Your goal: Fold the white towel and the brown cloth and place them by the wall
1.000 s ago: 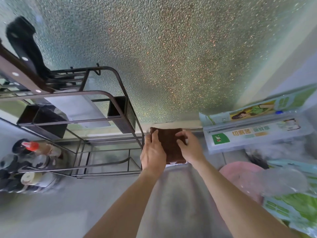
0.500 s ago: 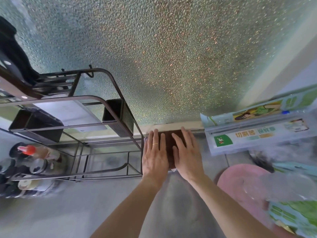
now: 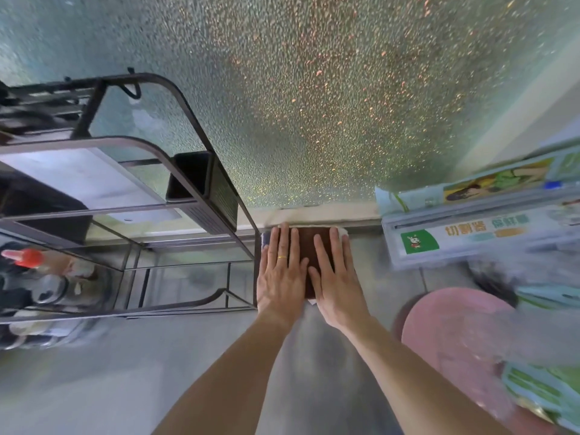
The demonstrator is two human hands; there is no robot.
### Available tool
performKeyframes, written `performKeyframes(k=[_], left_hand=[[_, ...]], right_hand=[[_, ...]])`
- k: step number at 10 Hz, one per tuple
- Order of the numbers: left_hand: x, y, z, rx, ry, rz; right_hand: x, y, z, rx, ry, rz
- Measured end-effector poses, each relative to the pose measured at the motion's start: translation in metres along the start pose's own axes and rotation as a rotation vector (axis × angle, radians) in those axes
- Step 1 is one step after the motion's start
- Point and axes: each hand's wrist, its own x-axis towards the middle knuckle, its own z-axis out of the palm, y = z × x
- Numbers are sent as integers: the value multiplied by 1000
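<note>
Centrally, the folded brown cloth point(image 3: 309, 246) lies flat on the grey countertop point(image 3: 94, 387), its far edge against the base of the textured, speckled glass wall point(image 3: 314, 105). Beneath it the white towel point(image 3: 342, 231) shows only as a thin pale margin at the far right corner and a small sliver at the near edge between the wrists; how neatly it is folded cannot be judged. Left hand point(image 3: 282, 274) rests palm-down on the left part of the cloth, fingers extended and close together, a gold ring on one finger; it grips nothing. Right hand point(image 3: 335, 277) lies likewise flat on the right part, fingers straight and slightly spread, also gripping nothing. The two hands sit side by side, thumbs nearly touching over the brown surface. Just beside the left hand stands a dark metal wire rack point(image 3: 194, 171) with a black rectangular holder point(image 3: 201, 186) hung on its side. Further left, blurred, a bottle with a red cap point(image 3: 22, 257) stands among other containers. To the right of the stack, near the wall, lies a long pale cling-film cutter box with a green label point(image 3: 477, 237). Nearer the camera on the right sits a round pink object point(image 3: 455, 334), blurred.
</note>
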Motion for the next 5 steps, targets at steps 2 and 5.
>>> performKeyframes(k=[2,5], left_hand=[[-5,6,-15,35,-8,-4],[-110,16,-85,-139,143,94]], right_hand=[[1,2,-4,96,-125,232],[-92,-63,-65,280,45,346]])
